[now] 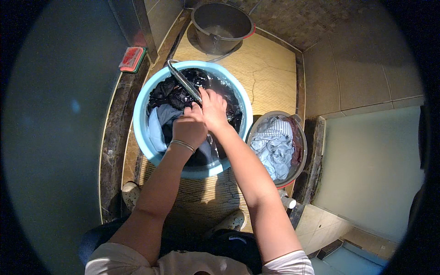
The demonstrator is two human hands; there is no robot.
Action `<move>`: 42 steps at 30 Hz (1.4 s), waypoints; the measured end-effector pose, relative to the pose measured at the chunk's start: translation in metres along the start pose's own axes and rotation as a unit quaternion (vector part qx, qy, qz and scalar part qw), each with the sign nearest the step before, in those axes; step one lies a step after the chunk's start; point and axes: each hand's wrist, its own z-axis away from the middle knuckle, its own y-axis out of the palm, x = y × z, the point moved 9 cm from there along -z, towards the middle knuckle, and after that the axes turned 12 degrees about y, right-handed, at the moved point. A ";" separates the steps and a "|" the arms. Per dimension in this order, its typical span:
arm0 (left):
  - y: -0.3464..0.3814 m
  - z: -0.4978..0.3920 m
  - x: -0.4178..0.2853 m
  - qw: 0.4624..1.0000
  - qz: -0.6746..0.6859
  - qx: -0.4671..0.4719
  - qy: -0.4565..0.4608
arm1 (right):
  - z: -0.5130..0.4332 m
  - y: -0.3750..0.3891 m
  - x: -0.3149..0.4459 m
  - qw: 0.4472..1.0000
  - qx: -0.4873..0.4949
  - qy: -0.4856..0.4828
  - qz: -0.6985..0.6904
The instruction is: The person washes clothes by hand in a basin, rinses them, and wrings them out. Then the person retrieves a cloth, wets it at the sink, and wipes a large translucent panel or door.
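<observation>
A light blue plastic basin point(140, 135) stands before me with water and soaked clothes in it. My left hand point(190, 126) is curled over the basin, closed around the end of a flexible metal hose point(184, 80) that arches in over the far rim. Against it lies my right hand point(213, 106), fingers stretched over the hose end; its palm side is hidden. A thin bright streak, apparently running water, shows below the hands. Black clothes point(165, 91) fill the basin's far left, and a blue cloth point(158, 125) lies at its left wall.
To the right, a grey bucket point(302, 154) holds a wet light blue striped garment point(275, 147) and dark red cloth. A dark bucket point(216, 44) stands behind. Sponges point(132, 59) rest on the left stone ledge. A white-capped bottle point(288, 201) is beside my right arm.
</observation>
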 end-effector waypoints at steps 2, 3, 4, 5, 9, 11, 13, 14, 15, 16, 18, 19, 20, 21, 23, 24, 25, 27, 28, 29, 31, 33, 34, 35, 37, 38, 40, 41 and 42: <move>-0.005 -0.007 -0.015 0.998 0.043 -0.031 0.019 | 0.004 -0.001 -0.007 1.000 -0.003 -0.009 0.013; -0.008 -0.009 -0.026 0.995 0.080 -0.057 0.027 | 0.004 -0.005 -0.015 1.000 0.001 0.002 -0.019; -0.008 -0.009 -0.039 0.995 0.065 -0.070 0.025 | 0.005 -0.013 -0.026 0.999 0.007 0.015 -0.051; -0.015 -0.008 -0.059 0.989 0.060 -0.126 0.057 | 0.006 -0.021 -0.046 0.995 0.036 0.056 -0.078; 0.015 -0.003 -0.143 0.956 0.205 -0.090 0.191 | 0.043 -0.127 -0.123 0.991 -0.082 0.101 0.016; 0.041 0.010 -0.184 0.956 0.169 -0.025 0.238 | 0.067 -0.165 -0.163 0.977 -0.080 0.155 0.123; 0.081 0.025 -0.210 0.951 0.145 0.110 0.249 | 0.099 -0.166 -0.201 0.944 0.010 0.250 0.214; 0.093 0.032 -0.216 0.954 0.117 0.138 0.241 | 0.113 -0.162 -0.213 0.942 0.048 0.276 0.186; 0.107 0.040 -0.220 0.948 0.109 0.184 0.234 | 0.127 -0.159 -0.222 0.938 0.079 0.292 0.167; 0.118 0.044 -0.223 0.943 0.074 0.218 0.240 | 0.136 -0.155 -0.226 0.938 0.091 0.288 0.169; 0.130 0.048 -0.227 0.937 0.013 0.247 0.245 | 0.148 -0.149 -0.236 0.938 0.101 0.289 0.164; 0.133 0.047 -0.229 0.936 -0.007 0.248 0.250 | 0.150 -0.146 -0.243 0.935 0.107 0.295 0.165; 0.138 0.047 -0.231 0.930 -0.011 0.269 0.248 | 0.151 -0.141 -0.249 0.932 0.120 0.306 0.154; 0.142 0.045 -0.231 0.928 -0.021 0.285 0.239 | 0.151 -0.137 -0.254 0.934 0.122 0.307 0.140; 0.150 0.040 -0.232 0.923 -0.015 0.313 0.225 | 0.148 -0.129 -0.264 0.931 0.134 0.313 0.129; 0.156 0.039 -0.232 0.918 -0.004 0.332 0.216 | 0.148 -0.123 -0.268 0.927 0.145 0.319 0.133; 0.164 0.040 -0.231 0.913 0.000 0.357 0.200 | 0.147 -0.120 -0.272 0.924 0.149 0.327 0.133; 0.173 0.035 -0.229 0.916 -0.002 0.358 0.179 | 0.148 -0.111 -0.279 0.910 0.180 0.347 0.141; 0.179 0.034 -0.227 0.915 0.019 0.369 0.165 | 0.146 -0.111 -0.280 0.904 0.182 0.342 0.179; 0.185 0.033 -0.226 0.914 0.047 0.373 0.154 | 0.143 -0.111 -0.280 0.898 0.182 0.337 0.218; 0.196 0.027 -0.224 0.901 0.032 0.399 0.164 | 0.134 -0.113 -0.279 0.897 0.186 0.345 0.204; 0.203 0.021 -0.220 0.885 0.013 0.429 0.180 | 0.127 -0.119 -0.279 0.886 0.188 0.381 0.186; 0.202 0.015 -0.219 0.888 -0.006 0.415 0.196 | 0.121 -0.125 -0.272 0.891 0.161 0.368 0.211; 0.198 0.009 -0.218 0.895 -0.014 0.394 0.209 | 0.117 -0.128 -0.269 0.890 0.166 0.370 0.208; 0.194 0.002 -0.215 0.908 0.043 0.376 0.182 | 0.111 -0.138 -0.258 0.906 0.150 0.349 0.190; 0.193 0.002 -0.213 0.909 0.062 0.379 0.162 | 0.113 -0.147 -0.255 0.914 0.129 0.351 0.158; 0.189 0.005 -0.207 0.924 0.089 0.356 0.109 | 0.122 -0.168 -0.261 0.914 0.082 0.396 -0.023; 0.181 0.005 -0.210 0.938 0.050 0.315 0.137 | 0.127 -0.182 -0.266 0.905 0.058 0.411 -0.088; 0.170 0.005 -0.214 0.952 0.018 0.257 0.167 | 0.129 -0.200 -0.267 0.917 0.029 0.390 -0.076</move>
